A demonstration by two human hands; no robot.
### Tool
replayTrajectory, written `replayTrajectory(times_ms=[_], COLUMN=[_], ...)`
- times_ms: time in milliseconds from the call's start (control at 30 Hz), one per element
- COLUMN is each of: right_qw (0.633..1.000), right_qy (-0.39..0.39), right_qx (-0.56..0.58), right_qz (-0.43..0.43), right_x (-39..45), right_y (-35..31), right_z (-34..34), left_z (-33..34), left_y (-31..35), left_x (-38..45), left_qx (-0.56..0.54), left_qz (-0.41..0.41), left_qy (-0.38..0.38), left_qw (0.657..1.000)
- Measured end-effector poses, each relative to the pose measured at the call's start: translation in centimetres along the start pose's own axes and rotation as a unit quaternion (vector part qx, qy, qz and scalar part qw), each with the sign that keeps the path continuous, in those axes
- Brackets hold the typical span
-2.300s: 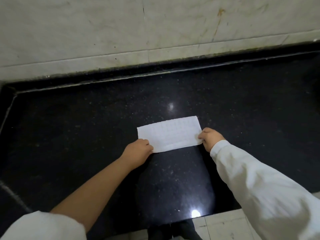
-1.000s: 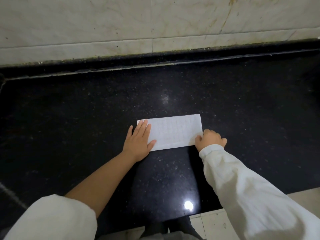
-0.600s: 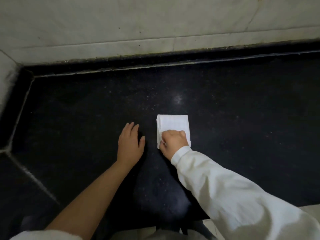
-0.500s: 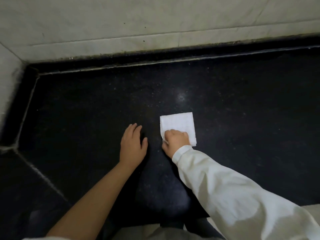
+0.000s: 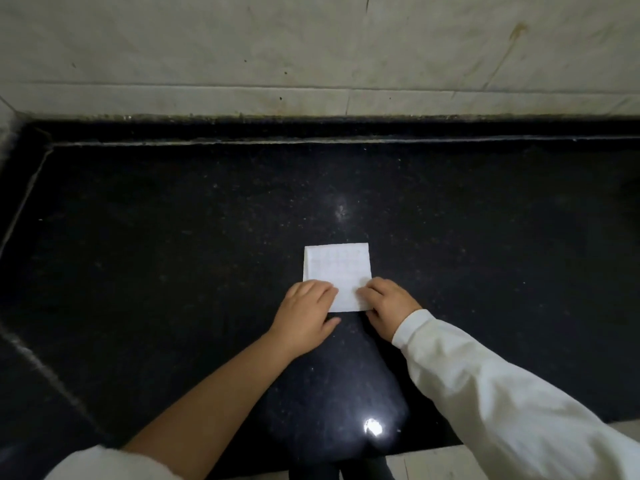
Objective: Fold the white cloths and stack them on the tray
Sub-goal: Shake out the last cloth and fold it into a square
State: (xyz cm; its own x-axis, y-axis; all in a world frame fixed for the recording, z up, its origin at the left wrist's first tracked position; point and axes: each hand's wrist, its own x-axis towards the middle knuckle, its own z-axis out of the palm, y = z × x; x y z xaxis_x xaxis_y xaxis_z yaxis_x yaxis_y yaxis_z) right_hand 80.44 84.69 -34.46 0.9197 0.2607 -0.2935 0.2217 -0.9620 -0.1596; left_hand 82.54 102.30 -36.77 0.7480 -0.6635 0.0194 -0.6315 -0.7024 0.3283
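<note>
White cloth [image 5: 337, 271], folded into a small rectangle, lies flat mid black stone counter [image 5: 173, 254]. My L hand [image 5: 304, 317] fingers bent, tips pressing its near-left corner; R hand [image 5: 389, 304] curled, tips on near-right edge. Whether either pinches: can't tell.

No legible text, label or number anywhere
</note>
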Motion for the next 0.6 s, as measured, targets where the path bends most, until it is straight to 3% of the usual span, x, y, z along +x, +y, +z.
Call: replayTrajectory(times_ms=[67, 233, 333, 367, 533, 600], right_qw=[0.999, 0.998, 0.999, 0.997, 0.972, 0.959], right_qy=[-0.032, -0.01, -0.023, -0.018, 0.084, 0.127], right_qx=[0.019, 0.051, 0.047, 0.071, 0.174, 0.197], right_qz=[0.014, 0.028, -0.002, 0.026, 0.133, 0.16], right_x=[0.8, 1.0, -0.9, -1.5, -8.2, -12.5], right_y=[-0.4, 0.3, 0.5, 1.3, 8.6, 12.4], right_z=[-0.1, 0.8, -2.4, -3.3, -6.7, -7.6], left_z=[0.2, 0.1, -0.1, -0.4, -2.2, -2.8], left_y=[0.0, 0.2, 1.1, 1.8, 9.6, 14.9], left_x=[0.4, 1.3, 2.2, 2.8, 7.7, 10.3], left_qx=[0.023, 0.104, 0.163, 0.171, 0.161, 0.16], left_qz=[-0.009, 0.013, 0.031, 0.04, 0.156, 0.2], left_qy=[-0.016, -0.041, -0.048, -0.04, 0.05, 0.046], left_qw=[1.0, 0.994, 0.985, 0.984, 0.973, 0.965])
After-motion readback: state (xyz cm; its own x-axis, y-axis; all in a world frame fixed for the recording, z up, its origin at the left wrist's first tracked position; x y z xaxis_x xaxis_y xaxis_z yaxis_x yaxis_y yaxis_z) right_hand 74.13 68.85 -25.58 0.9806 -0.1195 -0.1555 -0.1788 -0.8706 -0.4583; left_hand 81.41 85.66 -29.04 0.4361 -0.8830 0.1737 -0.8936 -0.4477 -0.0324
